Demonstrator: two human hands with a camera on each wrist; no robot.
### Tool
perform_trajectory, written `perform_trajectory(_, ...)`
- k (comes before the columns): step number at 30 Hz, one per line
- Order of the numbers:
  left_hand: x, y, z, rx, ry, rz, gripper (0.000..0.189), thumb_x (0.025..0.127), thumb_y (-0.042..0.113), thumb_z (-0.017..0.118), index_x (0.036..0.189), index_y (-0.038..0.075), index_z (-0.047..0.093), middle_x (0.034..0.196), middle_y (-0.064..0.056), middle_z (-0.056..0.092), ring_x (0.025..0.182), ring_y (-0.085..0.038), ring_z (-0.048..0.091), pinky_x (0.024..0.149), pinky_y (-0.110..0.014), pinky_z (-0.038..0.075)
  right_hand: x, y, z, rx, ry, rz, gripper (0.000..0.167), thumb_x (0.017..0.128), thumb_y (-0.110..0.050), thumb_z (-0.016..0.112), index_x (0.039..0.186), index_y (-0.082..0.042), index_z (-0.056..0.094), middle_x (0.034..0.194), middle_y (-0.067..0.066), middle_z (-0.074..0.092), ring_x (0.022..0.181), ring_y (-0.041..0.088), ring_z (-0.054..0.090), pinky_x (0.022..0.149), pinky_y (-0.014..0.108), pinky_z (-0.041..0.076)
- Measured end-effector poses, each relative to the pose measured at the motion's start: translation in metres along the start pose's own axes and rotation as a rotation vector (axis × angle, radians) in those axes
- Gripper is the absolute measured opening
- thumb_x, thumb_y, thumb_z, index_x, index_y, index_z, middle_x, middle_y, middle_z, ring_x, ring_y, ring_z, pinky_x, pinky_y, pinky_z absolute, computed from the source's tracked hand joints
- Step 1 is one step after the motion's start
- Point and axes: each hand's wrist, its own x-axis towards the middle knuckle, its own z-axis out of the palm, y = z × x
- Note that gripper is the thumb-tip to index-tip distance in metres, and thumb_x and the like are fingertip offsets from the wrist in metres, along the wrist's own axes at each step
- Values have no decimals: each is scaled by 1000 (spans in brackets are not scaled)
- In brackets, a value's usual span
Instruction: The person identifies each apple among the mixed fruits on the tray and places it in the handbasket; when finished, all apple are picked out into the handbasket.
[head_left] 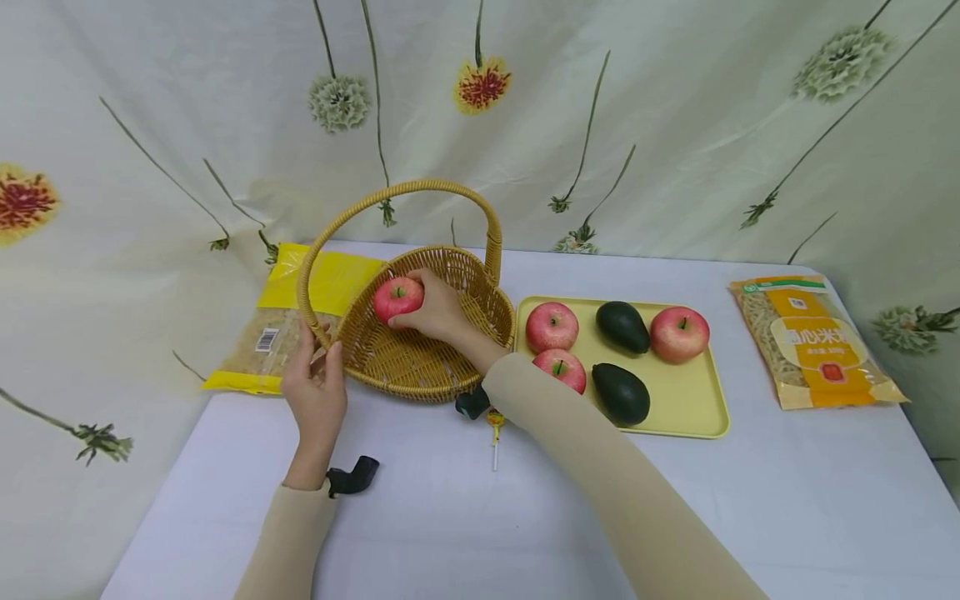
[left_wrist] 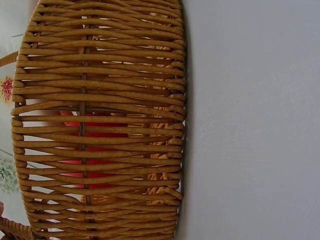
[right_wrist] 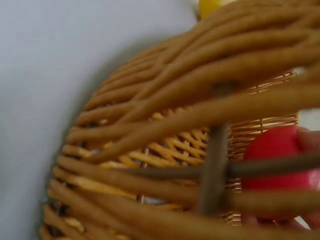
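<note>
A wicker basket with a tall arched handle stands left of the table's middle. My right hand reaches into it and grips a red apple near its left inner wall. Through the weave, the apple shows red in the left wrist view, and the right wrist view has the apple behind the near wall. My left hand holds the base of the basket's handle at the left, fingers curled round it.
Right of the basket lies a yellow tray with several apples and two avocados. A lollipop lies in front of the basket. A yellow bag sits behind my left hand; an orange bag lies at far right.
</note>
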Motion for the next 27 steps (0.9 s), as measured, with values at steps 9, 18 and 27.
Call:
perform_trajectory(9,-1,4,-1,5,-8,-2,50,93,-8,57,140,-11,41,121,-31,63,111,-43,59,85,-1,44,1,4,1,-61,-68,-7,73,75,-29,85,136,-10,48,129,8,60,116,23,58,98,35,51)
perform_trajectory(18,-2,3,-1,-3,-14,9,50,93,-7,56,141,-10,41,121,-31,62,111,-44,58,86,-1,44,1,6,4,-71,-110,0,76,77,-30,83,139,-7,45,130,10,59,116,23,59,96,35,53)
perform_trajectory(27,-2,-3,0,0,-1,3,52,93,-8,57,142,-6,42,121,-29,63,111,-42,59,86,-1,45,1,4,4,-94,-120,-17,79,77,-27,84,142,-6,44,136,10,57,123,24,55,102,36,50)
